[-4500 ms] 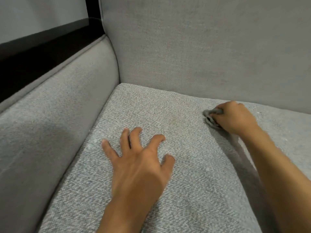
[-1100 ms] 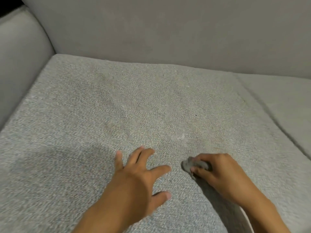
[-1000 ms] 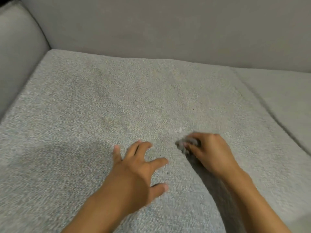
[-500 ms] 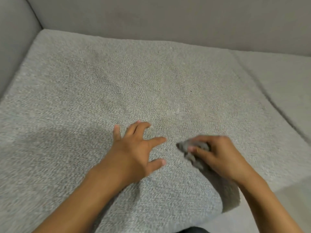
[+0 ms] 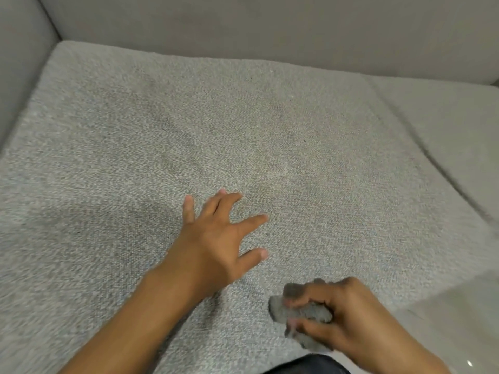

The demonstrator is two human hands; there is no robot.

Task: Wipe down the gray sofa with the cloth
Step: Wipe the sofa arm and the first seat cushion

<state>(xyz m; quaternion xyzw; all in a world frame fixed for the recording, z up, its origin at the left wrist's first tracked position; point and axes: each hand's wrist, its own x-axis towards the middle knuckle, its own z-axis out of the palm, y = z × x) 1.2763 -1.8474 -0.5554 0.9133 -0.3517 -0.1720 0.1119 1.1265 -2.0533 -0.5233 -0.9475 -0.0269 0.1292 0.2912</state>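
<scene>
The gray sofa's seat cushion [image 5: 162,136] fills most of the head view, with its backrest [image 5: 243,31] across the top. My left hand [image 5: 216,236] rests flat on the cushion near the middle, fingers spread. My right hand [image 5: 340,317] grips a small bunched gray cloth [image 5: 302,313] at the cushion's front edge, lower right. Part of the cloth is hidden under my fingers.
The sofa's left armrest [image 5: 19,55] rises at the left edge. A second seat cushion [image 5: 453,125] adjoins on the right across a seam. Pale floor [image 5: 445,319] shows at the lower right, and dark clothing [image 5: 310,367] at the bottom edge.
My right hand has drawn the cloth back toward me, from mid-cushion to the front edge. My left hand has stayed flat on the cushion in about the same place.
</scene>
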